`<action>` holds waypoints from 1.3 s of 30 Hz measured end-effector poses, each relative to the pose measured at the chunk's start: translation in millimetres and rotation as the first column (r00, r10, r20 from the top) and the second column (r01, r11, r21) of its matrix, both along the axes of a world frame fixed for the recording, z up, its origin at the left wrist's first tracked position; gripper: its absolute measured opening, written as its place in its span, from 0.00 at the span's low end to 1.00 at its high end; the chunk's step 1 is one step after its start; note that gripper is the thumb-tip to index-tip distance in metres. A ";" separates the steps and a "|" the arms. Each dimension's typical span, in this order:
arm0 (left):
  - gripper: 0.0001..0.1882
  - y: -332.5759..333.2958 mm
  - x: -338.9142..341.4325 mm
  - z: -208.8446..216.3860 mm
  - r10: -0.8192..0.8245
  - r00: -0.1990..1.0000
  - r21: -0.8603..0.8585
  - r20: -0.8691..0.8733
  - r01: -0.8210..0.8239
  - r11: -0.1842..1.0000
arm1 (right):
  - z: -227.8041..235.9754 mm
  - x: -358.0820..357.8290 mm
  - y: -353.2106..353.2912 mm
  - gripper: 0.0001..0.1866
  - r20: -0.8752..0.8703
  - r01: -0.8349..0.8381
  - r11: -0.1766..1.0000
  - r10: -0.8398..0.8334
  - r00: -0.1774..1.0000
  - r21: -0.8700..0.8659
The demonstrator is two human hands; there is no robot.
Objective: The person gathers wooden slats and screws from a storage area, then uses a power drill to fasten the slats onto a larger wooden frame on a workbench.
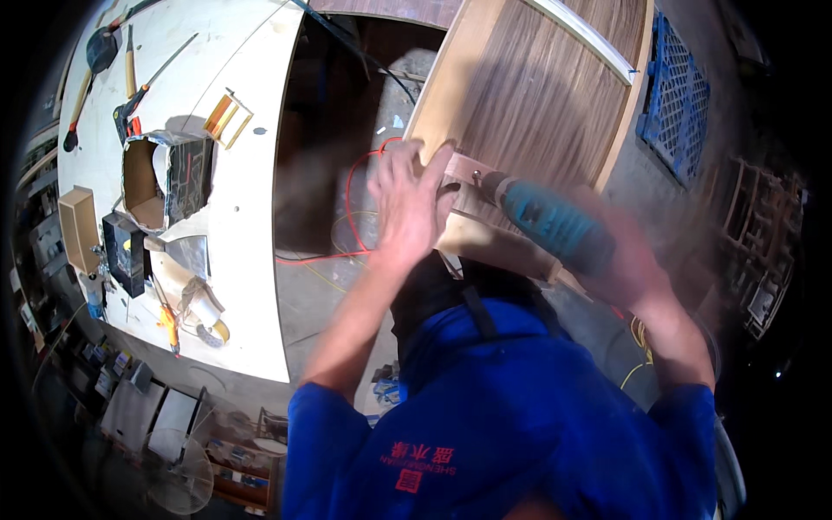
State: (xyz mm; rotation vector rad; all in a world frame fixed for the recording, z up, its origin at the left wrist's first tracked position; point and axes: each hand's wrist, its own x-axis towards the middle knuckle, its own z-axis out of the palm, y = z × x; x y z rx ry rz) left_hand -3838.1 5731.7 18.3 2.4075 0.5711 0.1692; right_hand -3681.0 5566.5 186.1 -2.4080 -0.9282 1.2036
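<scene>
My right hand [626, 253], somewhat blurred, grips a teal cordless drill [555, 224]. The drill's nose points left at a screw head [477, 176] on a short pale wooden block [463, 166]. This block lies against the inner side of a wooden panel frame [459, 65], near its closest corner. My left hand [409, 198] rests over the frame's left edge, with index finger and thumb closed about the block's left end. Dark wood-grain boarding [546, 104] fills the frame. The screw's tip is hidden.
On the left, a white worktable [251, 303] carries an open box [178, 186], a mallet [101, 52], a screwdriver [165, 65] and a tape roll [212, 334]. A red cord [348, 204] trails across the floor. Right of the frame stands a blue lattice crate [676, 100].
</scene>
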 end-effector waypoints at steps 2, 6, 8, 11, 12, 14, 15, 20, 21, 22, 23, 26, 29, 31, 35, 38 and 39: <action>0.33 14.9 8.9 -22.6 -0.093 0.995 -0.018 -0.041 0.092 0.996 | -7.1 -1.3 -1.4 0.29 0.007 -0.014 0.983 0.013 1.000 0.181; 0.30 34.9 21.1 -45.1 -0.182 0.981 -0.331 -0.071 0.148 0.932 | -5.0 -1.4 5.6 0.32 -0.115 0.022 0.989 -0.005 0.993 0.144; 0.26 36.0 20.6 -47.5 -0.164 0.986 -0.355 -0.035 0.141 0.924 | -4.2 -0.9 7.7 0.32 -0.124 0.019 0.994 -0.005 0.992 0.111; 0.24 35.4 19.2 -49.4 -0.167 0.986 -0.347 -0.013 0.152 0.925 | -4.3 -0.7 7.9 0.32 -0.102 0.000 0.997 0.007 0.995 0.075; 0.23 35.7 19.1 -50.5 -0.162 0.987 -0.344 -0.004 0.151 0.927 | -3.9 -0.9 9.0 0.32 -0.095 -0.004 0.998 0.009 0.995 0.060; 0.23 35.6 18.5 -50.8 -0.158 0.987 -0.341 0.001 0.149 0.928 | -1.1 -0.7 12.7 0.33 -0.086 -0.011 1.000 0.012 0.996 0.017; 0.23 35.6 18.1 -51.0 -0.160 0.987 -0.340 -0.002 0.150 0.928 | -0.4 -1.1 13.5 0.34 -0.075 -0.021 1.000 0.022 0.997 0.018; 0.23 35.5 17.8 -46.1 -0.147 0.988 -0.378 -0.049 0.118 0.918 | -3.2 -1.9 11.1 0.37 -0.064 -0.044 0.998 0.047 0.997 0.043; 0.23 35.8 17.5 -46.2 -0.143 0.989 -0.380 -0.047 0.115 0.918 | -1.9 -1.8 12.8 0.37 -0.060 -0.058 0.998 0.060 0.996 0.036; 0.23 35.7 17.6 -46.8 -0.143 0.989 -0.384 -0.044 0.115 0.916 | -0.2 -2.0 14.5 0.37 -0.057 -0.068 0.997 0.069 0.996 0.027; 0.24 35.8 17.3 -47.3 -0.145 0.989 -0.383 -0.041 0.119 0.916 | 0.8 -2.4 15.7 0.37 -0.054 -0.078 0.997 0.079 0.995 0.018; 0.24 36.8 16.7 -46.2 -0.154 0.987 -0.379 -0.039 0.127 0.917 | 1.2 -5.0 16.6 0.37 -0.038 -0.075 0.996 0.076 0.996 0.038; 0.24 37.2 16.8 -45.9 -0.158 0.987 -0.367 -0.042 0.132 0.921 | 1.3 -4.6 18.5 0.38 -0.048 -0.071 0.997 0.071 0.996 0.014; 0.24 37.0 15.2 -50.3 -0.155 0.987 -0.346 -0.029 0.136 0.928 | 0.0 -6.0 17.5 0.39 -0.035 -0.059 0.998 0.059 0.998 0.009; 0.25 35.6 15.0 -56.8 -0.147 0.989 -0.342 -0.011 0.134 0.930 | 0.1 -3.8 19.0 0.39 -0.006 -0.094 0.995 0.094 0.996 0.020; 0.25 36.8 15.9 -54.4 -0.155 0.988 -0.354 -0.019 0.139 0.925 | 0.6 -0.4 20.8 0.39 0.013 -0.126 0.992 0.126 0.992 0.025; 0.26 37.0 16.8 -52.5 -0.162 0.986 -0.367 -0.034 0.139 0.920 | 0.8 0.3 21.1 0.38 0.017 -0.131 0.991 0.131 0.991 0.022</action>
